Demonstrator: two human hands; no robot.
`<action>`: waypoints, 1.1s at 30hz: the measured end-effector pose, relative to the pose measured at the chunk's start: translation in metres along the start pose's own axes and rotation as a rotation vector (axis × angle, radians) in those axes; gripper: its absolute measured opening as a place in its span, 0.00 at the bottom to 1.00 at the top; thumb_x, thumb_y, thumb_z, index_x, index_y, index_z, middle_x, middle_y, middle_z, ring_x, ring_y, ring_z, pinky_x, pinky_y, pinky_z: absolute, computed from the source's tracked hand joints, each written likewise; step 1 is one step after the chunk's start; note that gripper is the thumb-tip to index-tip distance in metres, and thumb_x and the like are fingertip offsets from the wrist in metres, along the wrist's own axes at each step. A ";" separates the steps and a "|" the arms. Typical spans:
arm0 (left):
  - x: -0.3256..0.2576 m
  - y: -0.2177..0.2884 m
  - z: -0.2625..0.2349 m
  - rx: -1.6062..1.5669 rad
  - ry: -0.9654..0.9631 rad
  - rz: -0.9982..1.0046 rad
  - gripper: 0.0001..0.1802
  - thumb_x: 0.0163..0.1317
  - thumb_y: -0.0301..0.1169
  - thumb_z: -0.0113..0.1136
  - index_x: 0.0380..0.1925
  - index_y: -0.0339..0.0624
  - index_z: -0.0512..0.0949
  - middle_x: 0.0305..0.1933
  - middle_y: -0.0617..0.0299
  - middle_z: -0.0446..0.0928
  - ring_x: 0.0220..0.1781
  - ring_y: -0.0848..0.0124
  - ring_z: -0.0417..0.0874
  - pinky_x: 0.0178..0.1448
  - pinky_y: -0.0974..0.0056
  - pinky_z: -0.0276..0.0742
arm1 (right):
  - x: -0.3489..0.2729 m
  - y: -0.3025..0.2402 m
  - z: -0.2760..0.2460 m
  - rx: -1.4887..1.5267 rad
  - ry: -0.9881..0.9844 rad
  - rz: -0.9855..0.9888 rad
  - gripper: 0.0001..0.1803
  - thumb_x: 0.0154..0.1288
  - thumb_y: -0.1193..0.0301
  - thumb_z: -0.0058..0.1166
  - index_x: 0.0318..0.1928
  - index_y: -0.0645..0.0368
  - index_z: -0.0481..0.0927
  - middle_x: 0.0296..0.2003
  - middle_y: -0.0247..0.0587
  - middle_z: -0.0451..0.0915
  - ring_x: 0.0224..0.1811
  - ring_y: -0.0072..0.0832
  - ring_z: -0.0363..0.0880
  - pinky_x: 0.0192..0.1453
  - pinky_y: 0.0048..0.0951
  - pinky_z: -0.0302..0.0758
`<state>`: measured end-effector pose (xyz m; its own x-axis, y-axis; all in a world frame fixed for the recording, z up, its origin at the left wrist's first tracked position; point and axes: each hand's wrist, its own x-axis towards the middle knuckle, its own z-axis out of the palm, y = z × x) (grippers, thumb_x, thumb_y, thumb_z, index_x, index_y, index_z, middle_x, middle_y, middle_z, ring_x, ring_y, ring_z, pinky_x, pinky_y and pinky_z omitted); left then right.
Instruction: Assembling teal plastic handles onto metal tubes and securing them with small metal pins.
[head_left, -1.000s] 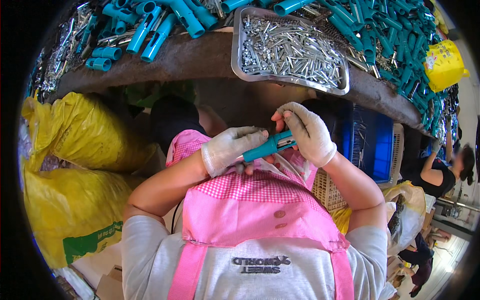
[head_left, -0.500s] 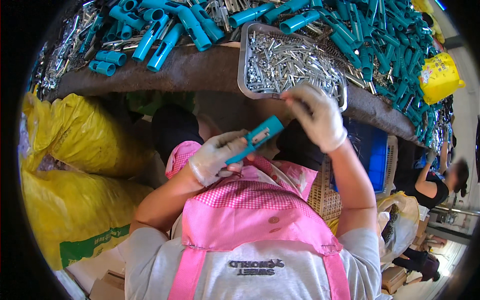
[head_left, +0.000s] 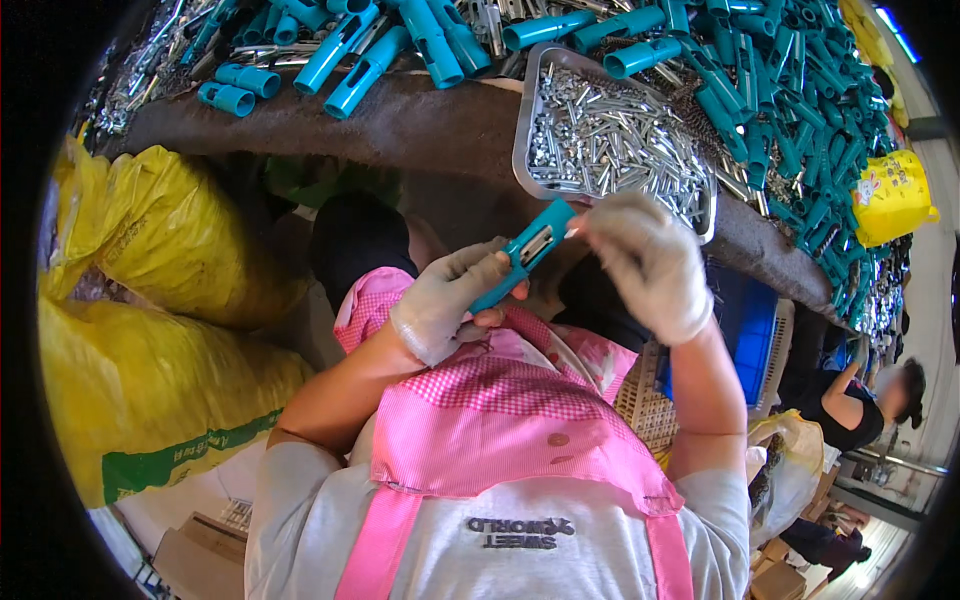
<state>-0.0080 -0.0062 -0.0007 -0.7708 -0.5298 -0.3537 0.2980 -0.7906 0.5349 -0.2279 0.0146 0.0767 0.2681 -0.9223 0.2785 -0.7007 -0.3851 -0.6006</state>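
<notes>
My gloved left hand [head_left: 450, 300] is closed around a teal plastic tube [head_left: 522, 258], held at a slant above my pink apron. A long slot in the tube's side shows a metal piece inside. Close to the tube's upper end is my gloved right hand [head_left: 655, 265], its thumb and fingers drawn together. Whatever lies between those fingertips is too small and blurred to make out. Beyond the hands, a shallow tray [head_left: 521, 150] on the bench edge holds many small silvery metal pins [head_left: 610, 140].
Teal tubes [head_left: 790, 90] and loose metal parts lie heaped along the bench [head_left: 400, 125]. Yellow sacks [head_left: 180, 390] stand at left. A blue crate [head_left: 735, 335] and beige basket [head_left: 640, 400] sit right of my legs. A yellow container [head_left: 890, 195] and another person [head_left: 860, 400] are farther right.
My right hand has come from the tray's near edge down to the tube's upper end. The tube, still in my left hand, is slightly higher. The whole view has shifted a little.
</notes>
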 end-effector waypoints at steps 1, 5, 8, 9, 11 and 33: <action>0.000 -0.001 0.002 0.001 0.003 -0.006 0.15 0.70 0.40 0.48 0.47 0.40 0.70 0.35 0.63 0.74 0.21 0.82 0.63 0.18 0.78 0.53 | -0.004 -0.008 0.009 0.039 -0.015 -0.018 0.10 0.55 0.80 0.55 0.39 0.57 0.80 0.33 0.44 0.76 0.33 0.41 0.79 0.37 0.35 0.75; 0.001 -0.007 0.007 0.155 0.077 0.088 0.14 0.69 0.37 0.50 0.46 0.39 0.71 0.33 0.66 0.75 0.22 0.83 0.65 0.21 0.78 0.57 | -0.014 -0.012 0.030 -0.046 0.010 -0.004 0.07 0.50 0.78 0.58 0.33 0.61 0.78 0.31 0.43 0.78 0.30 0.40 0.79 0.33 0.35 0.75; 0.002 -0.011 0.010 0.281 0.129 0.166 0.15 0.68 0.36 0.51 0.49 0.38 0.72 0.33 0.68 0.75 0.23 0.83 0.66 0.24 0.78 0.60 | -0.022 -0.019 0.041 -0.256 0.056 -0.029 0.07 0.50 0.77 0.58 0.33 0.60 0.78 0.29 0.42 0.77 0.30 0.40 0.78 0.32 0.36 0.75; 0.001 -0.011 0.010 0.345 0.156 0.193 0.16 0.68 0.35 0.51 0.50 0.37 0.72 0.34 0.68 0.76 0.24 0.83 0.67 0.26 0.78 0.62 | -0.026 -0.022 0.047 -0.315 0.082 -0.037 0.08 0.50 0.77 0.59 0.33 0.58 0.78 0.28 0.41 0.76 0.30 0.39 0.77 0.32 0.37 0.74; 0.001 -0.012 0.008 0.357 0.164 0.195 0.17 0.68 0.35 0.52 0.52 0.36 0.71 0.35 0.67 0.76 0.25 0.84 0.67 0.27 0.78 0.63 | -0.030 -0.022 0.057 -0.310 0.122 -0.021 0.08 0.49 0.78 0.58 0.33 0.58 0.78 0.29 0.42 0.76 0.29 0.40 0.77 0.32 0.36 0.75; -0.012 -0.028 -0.011 0.364 0.293 0.460 0.19 0.70 0.39 0.45 0.54 0.40 0.62 0.35 0.60 0.73 0.30 0.76 0.73 0.33 0.73 0.69 | 0.003 -0.013 0.060 0.662 -0.006 0.426 0.11 0.65 0.72 0.53 0.44 0.66 0.77 0.32 0.41 0.77 0.34 0.24 0.78 0.40 0.25 0.75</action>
<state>-0.0003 0.0189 -0.0198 -0.4091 -0.8917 -0.1935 0.3115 -0.3358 0.8889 -0.1785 0.0153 0.0406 0.0698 -0.9945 -0.0786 -0.2048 0.0628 -0.9768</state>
